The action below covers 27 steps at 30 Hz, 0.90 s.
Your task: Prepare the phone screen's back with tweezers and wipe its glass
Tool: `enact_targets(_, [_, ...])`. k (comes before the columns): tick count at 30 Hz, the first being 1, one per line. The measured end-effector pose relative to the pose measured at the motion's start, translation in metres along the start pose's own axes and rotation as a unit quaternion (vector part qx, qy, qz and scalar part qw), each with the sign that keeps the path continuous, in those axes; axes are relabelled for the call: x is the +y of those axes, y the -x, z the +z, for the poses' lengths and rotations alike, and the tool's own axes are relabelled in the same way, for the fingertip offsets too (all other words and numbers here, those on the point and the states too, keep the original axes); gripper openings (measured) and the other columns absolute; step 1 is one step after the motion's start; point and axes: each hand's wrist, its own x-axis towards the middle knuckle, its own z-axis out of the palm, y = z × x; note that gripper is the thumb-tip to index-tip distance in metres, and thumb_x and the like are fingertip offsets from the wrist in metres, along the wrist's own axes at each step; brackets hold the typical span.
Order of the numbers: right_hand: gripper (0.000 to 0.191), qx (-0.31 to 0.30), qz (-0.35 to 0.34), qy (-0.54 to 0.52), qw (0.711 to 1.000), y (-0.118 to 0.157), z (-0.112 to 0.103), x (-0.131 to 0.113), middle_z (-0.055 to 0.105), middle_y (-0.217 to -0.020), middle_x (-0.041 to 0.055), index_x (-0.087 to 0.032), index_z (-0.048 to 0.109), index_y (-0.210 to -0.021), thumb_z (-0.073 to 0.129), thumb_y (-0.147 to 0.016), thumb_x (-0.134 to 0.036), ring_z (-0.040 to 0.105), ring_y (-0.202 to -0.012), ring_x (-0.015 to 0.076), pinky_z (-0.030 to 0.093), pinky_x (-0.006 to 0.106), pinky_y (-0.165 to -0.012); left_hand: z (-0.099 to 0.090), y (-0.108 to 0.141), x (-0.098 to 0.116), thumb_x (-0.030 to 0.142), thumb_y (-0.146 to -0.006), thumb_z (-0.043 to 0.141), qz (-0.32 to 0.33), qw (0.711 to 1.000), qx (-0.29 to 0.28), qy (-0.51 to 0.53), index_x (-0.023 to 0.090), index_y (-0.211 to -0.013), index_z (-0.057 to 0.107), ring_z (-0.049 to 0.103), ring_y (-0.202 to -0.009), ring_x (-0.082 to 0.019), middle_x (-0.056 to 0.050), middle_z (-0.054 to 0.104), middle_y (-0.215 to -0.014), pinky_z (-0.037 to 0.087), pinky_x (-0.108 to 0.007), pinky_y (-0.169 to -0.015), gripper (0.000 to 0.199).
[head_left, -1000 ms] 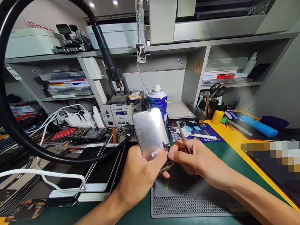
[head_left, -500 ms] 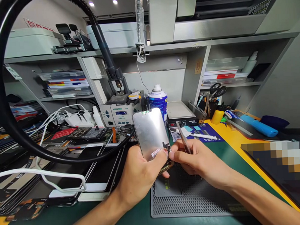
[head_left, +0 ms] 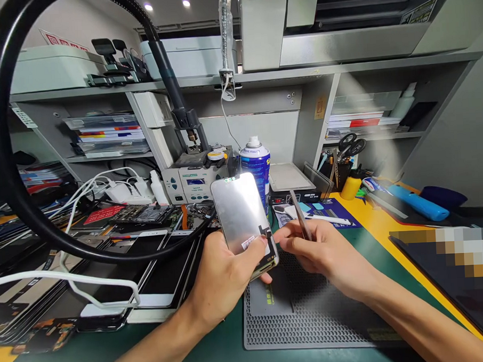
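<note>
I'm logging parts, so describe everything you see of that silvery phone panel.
The silvery phone panel is shiny, metal-looking and rectangular with rounded corners. It has green dots at its top edge, a white label partly under the thumb, and a black piece at lower right. The left hand grips its lower end, holding it tilted, top leaning left, before a blue can. The right hand is beside its lower right edge; contact is unclear.

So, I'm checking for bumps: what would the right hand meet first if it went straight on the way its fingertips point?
Probably the lower side edge of the phone screen held in the left hand. The right hand points towards it, though depth is hard to judge.
</note>
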Motion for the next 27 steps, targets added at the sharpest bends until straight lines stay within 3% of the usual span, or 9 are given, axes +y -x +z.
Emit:
enact_targets(11, [0.026,-0.010,0.000,-0.005,1.000,0.0018,0.0001,-0.0022,0.024,-0.050,-0.0091,-0.013,0.069,-0.084,0.066,-0.088,-0.039,0.013,-0.045,0.0056,0.012,0.026,-0.045,0.0001,0.0010,0.0012,0.033,-0.083,0.064,0.000,1.000,0.006,-0.012,0.011,-0.070,0.064,0.062,-0.051,-0.016,-0.004,0.063,-0.062,0.050,-0.022,-0.045,0.026])
enact_targets(18, [0.036,0.001,-0.007,0.003,1.000,0.0002,0.0016,0.0003,0.030,-0.050,-0.0090,-0.014,0.065,-0.077,0.072,-0.082,-0.049,0.017,-0.045,0.0047,0.013,0.026,-0.045,0.0006,-0.0026,0.0018,0.034,-0.082,0.065,0.004,1.000,-0.004,0.002,0.012,-0.071,0.063,0.061,-0.052,-0.015,-0.003,0.063,-0.063,0.051,-0.022,-0.046,0.025])
enact_targets(22, [0.034,0.016,-0.001,0.047,0.999,-0.0004,0.0021,0.0007,0.031,-0.049,-0.0088,-0.014,0.065,-0.077,0.070,-0.085,-0.047,0.018,-0.044,0.0049,0.013,0.027,-0.045,0.0003,-0.0026,-0.0020,0.036,-0.082,0.065,-0.001,1.000,-0.010,0.006,0.012,-0.072,0.063,0.062,-0.055,-0.017,-0.003,0.063,-0.066,0.055,-0.026,-0.049,0.026])
enact_targets(27, [0.033,0.004,0.004,0.056,0.998,0.0014,0.0004,-0.0011,0.027,-0.054,-0.0080,-0.016,0.056,-0.074,0.062,-0.090,-0.044,0.017,-0.047,0.0060,0.012,0.026,-0.045,0.0003,-0.0020,-0.0024,0.034,-0.081,0.066,-0.007,1.000,0.004,0.003,0.011,-0.071,0.066,0.062,-0.051,-0.016,-0.004,0.063,-0.063,0.052,-0.023,-0.046,0.025])
